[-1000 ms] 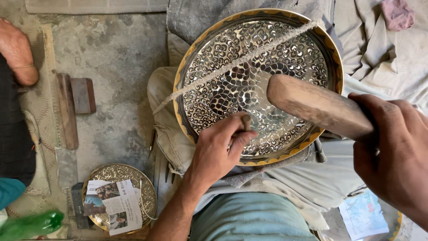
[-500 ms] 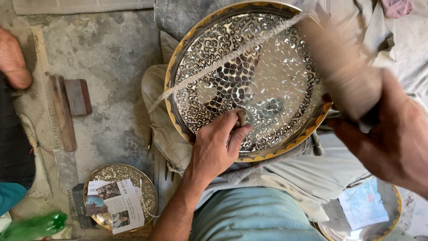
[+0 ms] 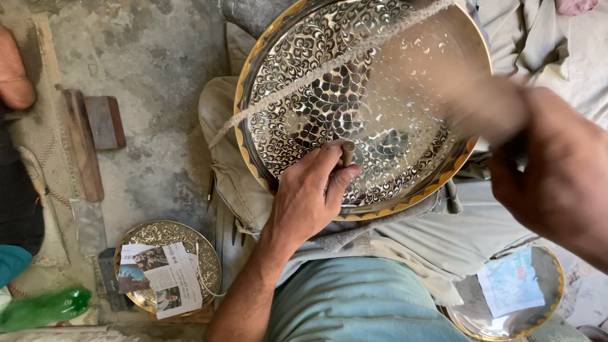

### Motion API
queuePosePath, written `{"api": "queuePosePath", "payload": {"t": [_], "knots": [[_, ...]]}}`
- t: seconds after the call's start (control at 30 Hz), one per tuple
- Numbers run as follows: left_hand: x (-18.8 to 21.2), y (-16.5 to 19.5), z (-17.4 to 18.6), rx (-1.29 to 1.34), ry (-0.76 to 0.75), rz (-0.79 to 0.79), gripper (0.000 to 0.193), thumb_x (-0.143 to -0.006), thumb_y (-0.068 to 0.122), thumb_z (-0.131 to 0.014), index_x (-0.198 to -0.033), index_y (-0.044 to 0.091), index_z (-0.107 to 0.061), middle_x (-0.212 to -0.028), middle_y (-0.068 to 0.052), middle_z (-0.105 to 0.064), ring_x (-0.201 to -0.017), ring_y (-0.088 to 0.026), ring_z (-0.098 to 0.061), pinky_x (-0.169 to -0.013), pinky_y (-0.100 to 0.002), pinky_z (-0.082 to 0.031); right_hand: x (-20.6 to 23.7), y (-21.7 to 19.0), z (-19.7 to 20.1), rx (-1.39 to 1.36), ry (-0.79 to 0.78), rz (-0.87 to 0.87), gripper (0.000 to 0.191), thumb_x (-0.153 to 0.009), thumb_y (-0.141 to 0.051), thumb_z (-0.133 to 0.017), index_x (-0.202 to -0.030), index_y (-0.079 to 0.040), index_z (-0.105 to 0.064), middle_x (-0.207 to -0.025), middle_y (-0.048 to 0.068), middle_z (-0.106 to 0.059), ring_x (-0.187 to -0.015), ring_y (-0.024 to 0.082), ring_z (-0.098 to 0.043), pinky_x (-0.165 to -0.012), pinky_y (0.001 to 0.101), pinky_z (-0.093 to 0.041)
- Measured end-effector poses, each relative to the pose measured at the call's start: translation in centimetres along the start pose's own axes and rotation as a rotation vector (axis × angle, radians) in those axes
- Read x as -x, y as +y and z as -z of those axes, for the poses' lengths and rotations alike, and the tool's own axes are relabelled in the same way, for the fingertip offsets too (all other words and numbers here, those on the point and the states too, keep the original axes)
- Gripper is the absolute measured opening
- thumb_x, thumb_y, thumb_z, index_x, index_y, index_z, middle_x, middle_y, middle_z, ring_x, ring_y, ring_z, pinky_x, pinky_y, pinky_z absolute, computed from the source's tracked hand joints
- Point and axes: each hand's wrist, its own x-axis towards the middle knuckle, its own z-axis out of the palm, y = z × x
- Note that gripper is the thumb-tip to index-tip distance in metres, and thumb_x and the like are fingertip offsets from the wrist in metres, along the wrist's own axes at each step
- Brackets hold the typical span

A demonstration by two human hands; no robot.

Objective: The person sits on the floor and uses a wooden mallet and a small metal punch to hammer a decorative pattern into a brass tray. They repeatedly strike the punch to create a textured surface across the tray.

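Observation:
A large round metal tray with a dense engraved leaf pattern and a brass-coloured rim rests on my lap over grey cloth. My left hand sits on its lower part, fingers pinched around a short metal chisel that stands tip-down on the engraved surface. My right hand is at the right, close to the camera, gripping a wooden mallet that is blurred with motion over the tray's right side. A frayed string runs diagonally across the tray.
A small engraved plate with printed papers on it lies at lower left, beside a green bottle. Wooden blocks lie on the concrete floor. Another person's limb shows at the left edge. A shiny plate holding paper sits at lower right.
The mallet head, first lying sharp over the tray's right half, has swung up toward the right and is now blurred. My left hand keeps the chisel on the same spot.

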Motion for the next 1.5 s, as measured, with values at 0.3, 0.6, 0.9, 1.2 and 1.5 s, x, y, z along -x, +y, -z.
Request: {"api": "queuePosePath", "payload": {"t": [0.3, 0.6, 0.9, 1.2, 1.5], "knots": [[0.1, -0.3, -0.1, -0.023, -0.040, 0.039, 0.025, -0.104, 0.021, -0.066, -0.121, 0.004, -0.061, -0.094, -0.010, -0.070, -0.075, -0.022, -0.074, -0.062, -0.036, -0.059, 0.2, 0.1, -0.8, -0.200, 0.014, -0.145, 0.055, -0.085, 0.008, -0.069, -0.138, -0.003, -0.064, -0.104, 0.020, -0.071, -0.085, 0.030, -0.071, -0.078, 0.0377, -0.058], [0.0, -0.3, -0.1, -0.013, -0.008, 0.009, 0.029, -0.104, 0.020, -0.067, -0.127, 0.005, -0.061, -0.097, -0.010, -0.072, -0.079, -0.021, -0.074, -0.064, -0.034, -0.059, -0.5, -0.6, -0.2, -0.479, 0.097, -0.189, 0.059, -0.079, -0.008, -0.073, -0.134, -0.011, -0.050, -0.107, 0.009, -0.071, -0.090, 0.023, -0.071, -0.080, 0.0350, -0.059], [-0.4, -0.2, 0.0, -0.027, -0.027, 0.043, 0.027, -0.102, 0.023, -0.068, -0.122, 0.006, -0.064, -0.095, -0.010, -0.072, -0.078, -0.020, -0.075, -0.063, -0.033, -0.060, -0.4, -0.2, -0.6, 0.122, -0.050, -0.100, 0.060, -0.083, -0.016, -0.073, -0.141, -0.018, -0.057, -0.106, 0.005, -0.073, -0.093, 0.021, -0.072, -0.086, 0.0400, -0.058], [0.2, -0.3, -0.1, -0.018, -0.021, 0.077, 0.022, -0.105, 0.025, -0.066, -0.112, 0.005, -0.062, -0.090, -0.010, -0.071, -0.074, -0.021, -0.073, -0.063, -0.036, -0.058, -0.5, -0.2, 1.5, 0.103, -0.015, 0.025, 0.067, -0.078, -0.008, -0.070, -0.143, -0.018, -0.059, -0.101, 0.010, -0.070, -0.090, 0.028, -0.068, -0.088, 0.0466, -0.055], [1.0, 3.5, 0.7, 0.039, 0.180, 0.132, 0.018, -0.102, 0.019, -0.068, -0.110, 0.005, -0.062, -0.086, -0.006, -0.072, -0.076, -0.014, -0.076, -0.062, -0.028, -0.065, 4.8, -0.2, 4.3, 0.202, 0.138, -0.010, 0.054, -0.076, -0.004, -0.073, -0.128, -0.015, -0.066, -0.095, 0.007, -0.073, -0.083, 0.025, -0.071, -0.077, 0.0403, -0.058]]}}
